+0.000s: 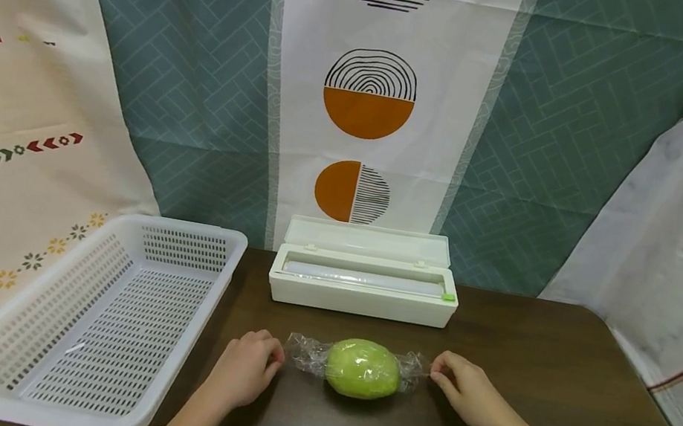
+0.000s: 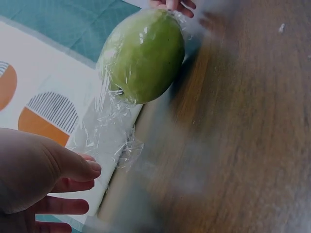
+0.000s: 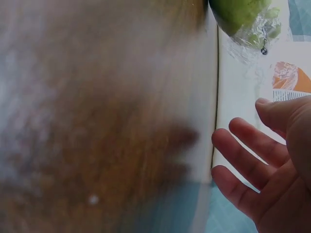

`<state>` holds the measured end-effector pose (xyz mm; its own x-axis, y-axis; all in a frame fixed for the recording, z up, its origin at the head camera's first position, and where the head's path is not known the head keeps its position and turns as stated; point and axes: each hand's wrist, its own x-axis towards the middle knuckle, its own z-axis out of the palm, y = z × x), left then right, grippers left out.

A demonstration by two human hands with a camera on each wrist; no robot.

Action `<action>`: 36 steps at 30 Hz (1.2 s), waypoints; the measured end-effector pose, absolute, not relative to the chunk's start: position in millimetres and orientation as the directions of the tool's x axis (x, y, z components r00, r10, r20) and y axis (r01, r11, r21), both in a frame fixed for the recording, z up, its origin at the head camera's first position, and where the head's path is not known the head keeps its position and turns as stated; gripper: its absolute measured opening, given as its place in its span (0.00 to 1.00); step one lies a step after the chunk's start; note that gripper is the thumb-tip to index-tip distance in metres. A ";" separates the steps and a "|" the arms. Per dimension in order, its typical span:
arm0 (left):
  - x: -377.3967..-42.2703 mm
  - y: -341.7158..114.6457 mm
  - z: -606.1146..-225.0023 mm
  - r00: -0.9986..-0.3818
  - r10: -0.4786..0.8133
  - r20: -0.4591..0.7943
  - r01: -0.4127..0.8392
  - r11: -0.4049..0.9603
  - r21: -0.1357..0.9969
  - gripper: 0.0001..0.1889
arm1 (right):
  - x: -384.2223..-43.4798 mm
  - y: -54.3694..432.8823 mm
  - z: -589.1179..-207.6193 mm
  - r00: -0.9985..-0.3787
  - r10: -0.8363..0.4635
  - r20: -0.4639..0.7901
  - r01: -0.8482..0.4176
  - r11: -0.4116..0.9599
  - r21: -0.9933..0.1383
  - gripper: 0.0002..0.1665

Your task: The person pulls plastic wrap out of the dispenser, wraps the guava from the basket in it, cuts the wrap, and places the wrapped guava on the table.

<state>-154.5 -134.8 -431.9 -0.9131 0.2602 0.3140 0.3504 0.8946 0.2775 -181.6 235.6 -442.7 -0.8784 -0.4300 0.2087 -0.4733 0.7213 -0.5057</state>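
Note:
A green oval fruit (image 1: pixel 363 369) wrapped in clear cling film lies on the dark table, with the film bunched out at both ends. Just beyond the film's left end (image 1: pixel 307 353) is my left hand (image 1: pixel 248 367), its fingers loosely bent. In the left wrist view a gap shows between the left thumb (image 2: pixel 80 167) and the film. My right hand (image 1: pixel 474 393) is beside the film's right end (image 1: pixel 413 370). The right wrist view shows that hand's fingers (image 3: pixel 248 162) spread and holding nothing, apart from the wrapped fruit (image 3: pixel 238 17).
Behind the fruit stands a white cling film box (image 1: pixel 361 301), its lid raised and a roll inside. A white perforated plastic basket (image 1: pixel 185 337) occupies the table's left side. Patterned cloths (image 1: pixel 216 71) hang behind and beside the brown table (image 1: pixel 533 366).

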 end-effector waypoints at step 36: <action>-166.8 -67.6 -401.7 -0.841 0.389 0.375 0.508 0.807 0.302 0.25 | -191.1 228.0 -430.3 -0.882 -0.373 0.288 -0.471 0.721 -0.508 0.08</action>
<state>-166.8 -67.6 -401.7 -0.8415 0.3890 0.3749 0.5076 0.8069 0.3020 -191.1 228.0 -430.3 -0.8819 -0.3728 0.2885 -0.4710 0.7212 -0.5079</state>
